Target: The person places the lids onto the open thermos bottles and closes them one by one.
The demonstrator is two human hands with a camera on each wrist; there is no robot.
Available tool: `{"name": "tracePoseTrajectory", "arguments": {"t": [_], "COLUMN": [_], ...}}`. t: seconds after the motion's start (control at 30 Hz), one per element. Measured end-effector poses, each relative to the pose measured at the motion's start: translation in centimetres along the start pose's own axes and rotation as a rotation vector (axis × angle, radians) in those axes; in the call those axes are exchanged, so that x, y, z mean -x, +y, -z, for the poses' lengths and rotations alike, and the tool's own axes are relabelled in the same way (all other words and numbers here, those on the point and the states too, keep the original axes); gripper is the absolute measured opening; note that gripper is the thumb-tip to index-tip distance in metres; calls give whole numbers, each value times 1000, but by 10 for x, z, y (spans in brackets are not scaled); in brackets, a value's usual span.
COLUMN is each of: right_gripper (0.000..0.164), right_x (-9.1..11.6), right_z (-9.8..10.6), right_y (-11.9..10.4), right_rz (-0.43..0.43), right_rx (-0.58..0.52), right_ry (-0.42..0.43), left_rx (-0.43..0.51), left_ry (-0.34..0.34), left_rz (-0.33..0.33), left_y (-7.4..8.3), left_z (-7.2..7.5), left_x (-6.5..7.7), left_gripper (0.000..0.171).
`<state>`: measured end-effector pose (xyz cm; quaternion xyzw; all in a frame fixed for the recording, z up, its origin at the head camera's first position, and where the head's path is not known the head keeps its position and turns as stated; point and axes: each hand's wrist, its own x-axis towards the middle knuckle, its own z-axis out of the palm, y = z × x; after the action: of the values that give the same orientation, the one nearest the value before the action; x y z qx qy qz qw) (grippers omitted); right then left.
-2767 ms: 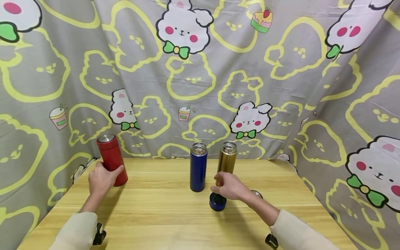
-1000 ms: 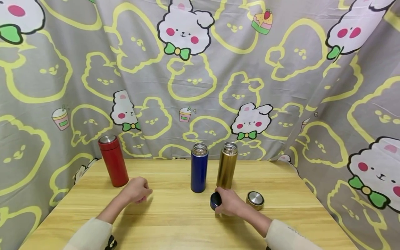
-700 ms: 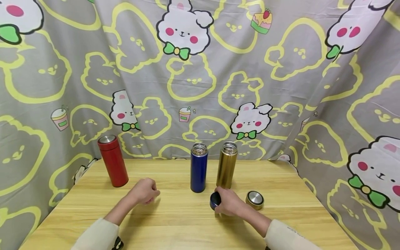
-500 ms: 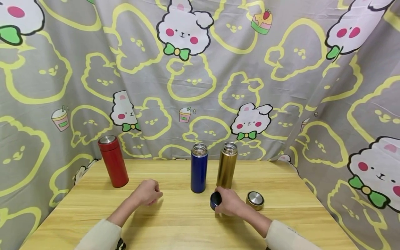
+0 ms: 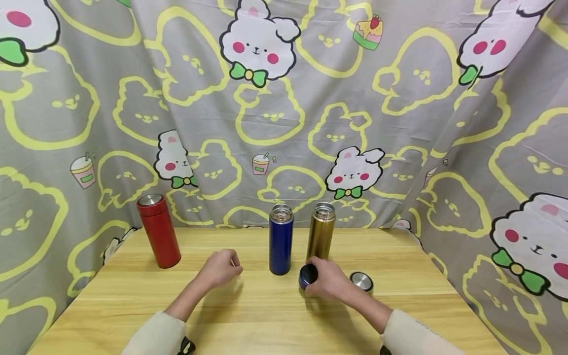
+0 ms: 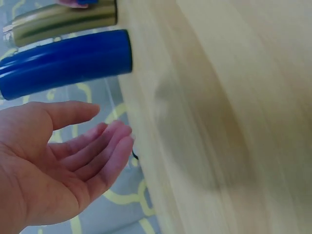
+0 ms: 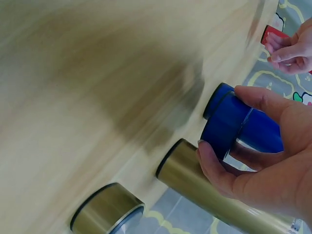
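In the head view my right hand (image 5: 330, 280) pinches the blue lid (image 5: 307, 277) between thumb and fingers; the right wrist view shows this lid (image 7: 225, 122) raised off the table. Behind it stand the blue vacuum flask (image 5: 281, 249) and the gold vacuum flask (image 5: 321, 237), both upright with uncovered steel mouths. My left hand (image 5: 218, 270) hovers left of the blue flask, touching nothing. Its fingers (image 6: 109, 161) are loosely bent around air in the left wrist view, with the blue flask (image 6: 68, 63) beyond the thumb.
A red flask (image 5: 159, 234) with its lid on stands at the left of the wooden table (image 5: 248, 320). The gold lid (image 5: 361, 281) lies to the right of my right hand, steel top up. A patterned curtain (image 5: 213, 118) hangs behind the table.
My left hand has let go of the red flask and moved right toward the blue flask. My right hand has taken hold of the blue lid and lifted it slightly.
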<state>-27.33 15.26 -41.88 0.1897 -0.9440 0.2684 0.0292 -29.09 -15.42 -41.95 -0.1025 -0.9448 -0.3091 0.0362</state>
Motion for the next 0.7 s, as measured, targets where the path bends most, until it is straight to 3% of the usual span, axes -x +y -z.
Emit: {"name": "tracePoseTrajectory", "arguments": {"t": [0.27, 0.47, 0.7], "right_gripper": [55, 52, 52], "right_x": [1, 0, 1], "right_z": [18, 31, 44], "right_y": [-6, -9, -10], "right_rz": [-44, -79, -94], "right_rx": [31, 49, 62], "right_ry": [-15, -15, -4], "left_rx": [87, 188, 274], "left_ry": [87, 146, 208], "left_rz": [2, 47, 56], "left_y": [21, 37, 56], "left_z": [-1, -4, -12], "left_x": [-10, -18, -27], "left_gripper": [24, 41, 66]}}
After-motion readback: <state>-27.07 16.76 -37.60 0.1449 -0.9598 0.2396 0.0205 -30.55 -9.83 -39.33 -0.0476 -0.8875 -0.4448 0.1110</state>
